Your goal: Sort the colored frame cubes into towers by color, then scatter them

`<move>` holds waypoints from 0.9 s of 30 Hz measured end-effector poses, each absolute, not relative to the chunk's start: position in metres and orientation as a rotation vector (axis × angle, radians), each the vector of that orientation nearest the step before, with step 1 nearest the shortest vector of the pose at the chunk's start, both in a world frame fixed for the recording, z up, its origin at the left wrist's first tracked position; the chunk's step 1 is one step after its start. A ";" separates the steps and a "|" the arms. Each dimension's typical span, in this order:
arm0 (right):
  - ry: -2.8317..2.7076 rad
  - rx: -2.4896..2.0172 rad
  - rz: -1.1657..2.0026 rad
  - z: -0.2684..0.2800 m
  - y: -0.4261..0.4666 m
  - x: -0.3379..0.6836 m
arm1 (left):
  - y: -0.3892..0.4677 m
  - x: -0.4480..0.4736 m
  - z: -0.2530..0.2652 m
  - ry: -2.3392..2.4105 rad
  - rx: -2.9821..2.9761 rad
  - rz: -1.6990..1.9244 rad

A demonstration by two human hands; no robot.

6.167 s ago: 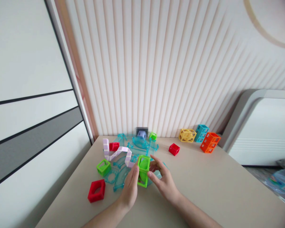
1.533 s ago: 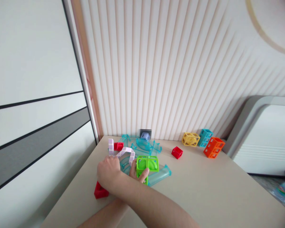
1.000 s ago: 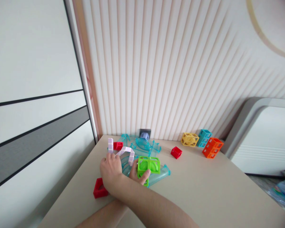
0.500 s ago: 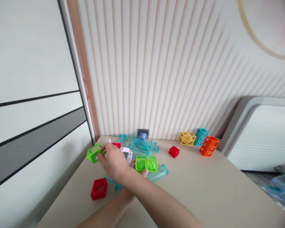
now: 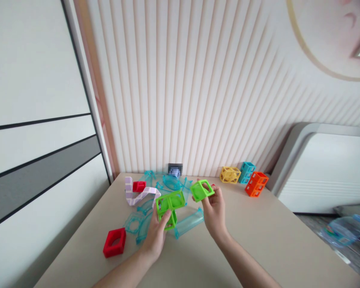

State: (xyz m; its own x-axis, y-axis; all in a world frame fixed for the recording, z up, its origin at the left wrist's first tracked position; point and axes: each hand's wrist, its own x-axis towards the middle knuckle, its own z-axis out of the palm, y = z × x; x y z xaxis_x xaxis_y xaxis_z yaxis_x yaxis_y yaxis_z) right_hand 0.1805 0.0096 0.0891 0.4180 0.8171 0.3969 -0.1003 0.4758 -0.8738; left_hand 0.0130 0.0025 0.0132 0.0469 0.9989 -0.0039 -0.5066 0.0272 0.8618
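Counter (image 5: 258,244) takes up the bottom of the frame, and we've got our left hand (image 5: 156,235) clamped on a cluster of green blocks (image 5: 170,203) just below center. Our right hand (image 5: 215,213) pinches a lone green cube (image 5: 202,192), tilted, a bit further right, so the hands are apart. We also spot a see-through blue tube (image 5: 189,222) between them, plus a chunky red block (image 5: 114,249) lower left.
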 end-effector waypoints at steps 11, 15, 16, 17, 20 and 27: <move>-0.772 -0.968 1.016 0.029 -0.002 0.201 | 0.000 0.013 0.027 0.664 0.815 1.307; -0.754 -0.959 1.185 0.028 -0.008 0.191 | -0.002 0.014 0.027 0.663 0.817 1.286; -0.751 -0.966 1.204 0.028 -0.008 0.189 | -0.002 0.014 0.027 0.662 0.821 1.283; -0.749 -0.975 1.211 0.028 -0.009 0.188 | -0.002 0.015 0.027 0.662 0.824 1.282; -0.757 -1.007 1.200 0.027 -0.011 0.185 | -0.002 0.016 0.029 0.663 0.848 1.292; -0.764 -1.045 1.259 0.029 -0.014 0.181 | -0.003 0.015 0.020 0.653 0.927 1.261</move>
State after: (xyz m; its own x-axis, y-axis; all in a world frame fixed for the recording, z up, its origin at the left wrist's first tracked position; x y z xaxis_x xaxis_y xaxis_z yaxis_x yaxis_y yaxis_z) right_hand 0.1813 -0.0142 0.0290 0.1797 0.9800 -0.0860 -0.3765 -0.0123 -0.9263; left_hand 0.0146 -0.0026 0.0200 0.2117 0.9744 0.0750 -0.5009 0.0423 0.8645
